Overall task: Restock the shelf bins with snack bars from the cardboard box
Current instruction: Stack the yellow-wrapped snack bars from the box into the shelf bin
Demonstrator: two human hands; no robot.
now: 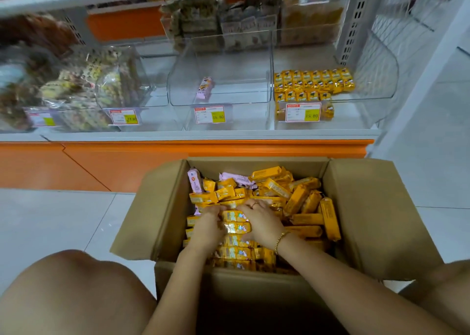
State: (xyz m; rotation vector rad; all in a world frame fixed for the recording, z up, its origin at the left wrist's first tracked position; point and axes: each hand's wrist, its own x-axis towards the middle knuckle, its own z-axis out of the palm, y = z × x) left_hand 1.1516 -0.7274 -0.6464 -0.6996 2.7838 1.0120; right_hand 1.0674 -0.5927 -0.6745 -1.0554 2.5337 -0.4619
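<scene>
Fingertips of the left hand (pixel 207 229) and right hand (pixel 262 222) are lying buried among the yellow snack bars (pixel 305 200). Blur is smearing the bins (pixel 76 88) at ten o'clock. Price tag (pixel 209 114) print is showing too small to read. A knee (pixel 71 291) is running off the edge at seven o'clock.

We face a shelving unit (pixel 203 135) with a white front ledge and an orange plinth (pixel 127 167) below it. A pale perforated upright (pixel 356 22) rises at its right end, with what seems to be a wire mesh panel (pixel 407 16) beside it, blurred. The floor (pixel 50 220) is pale glossy tile with thin grout lines, evenly lit.
</scene>
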